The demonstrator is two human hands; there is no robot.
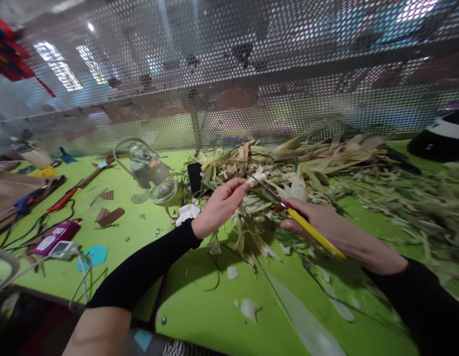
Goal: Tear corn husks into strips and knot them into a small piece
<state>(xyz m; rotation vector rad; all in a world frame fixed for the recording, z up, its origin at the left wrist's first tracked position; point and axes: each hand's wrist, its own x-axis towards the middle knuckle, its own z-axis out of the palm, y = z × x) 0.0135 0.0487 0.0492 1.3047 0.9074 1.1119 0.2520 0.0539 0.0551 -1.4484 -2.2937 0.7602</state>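
My left hand (222, 205) has thumb and fingers pinched together on a pale husk piece (252, 181) over the front of the husk heap (326, 153), while my right hand (318, 217) is closed around a yellow-handled cutting tool (314, 235), its blade at the piece, though I can't tell whether it touches. To trim cleanly, I should grip the piece firmly, keep my left fingertips behind the cutting line and make short, controlled cuts. A translucent jug (150, 170) sits left of the heap, its contents unclear to me.
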